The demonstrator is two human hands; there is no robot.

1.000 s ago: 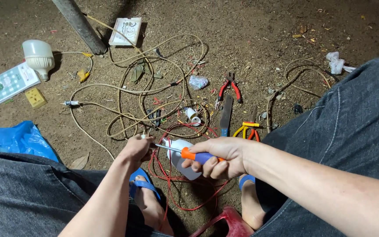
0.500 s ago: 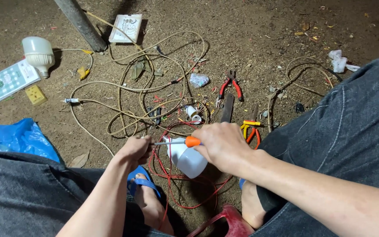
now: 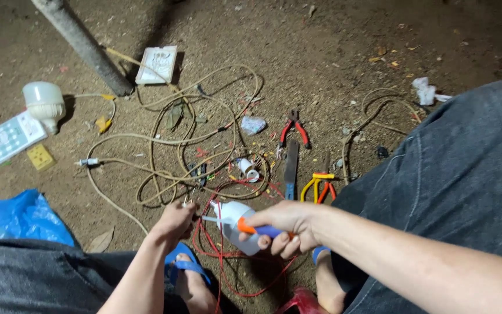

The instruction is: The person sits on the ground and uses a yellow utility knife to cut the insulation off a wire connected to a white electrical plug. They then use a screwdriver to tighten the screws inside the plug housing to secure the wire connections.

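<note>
My right hand grips a screwdriver with an orange and blue handle, its metal shaft pointing left. The tip reaches toward my left hand, whose fingers pinch a small part or wire end that I cannot make out. Just behind the screwdriver lies a white bulb-shaped housing tangled with thin red wire. Both hands hover low over the dirt ground, between my knees in dark jeans.
Beige cable loops over the dirt. Red-handled pliers, a flat file, yellow-handled cutters, a tape roll, a white bulb, a white switch plate, a printed box, a blue bag and a pole lie around.
My right hand has shifted its grip on the screwdriver and turned it so the shaft points left at my left hand. The left hand stays in place.
</note>
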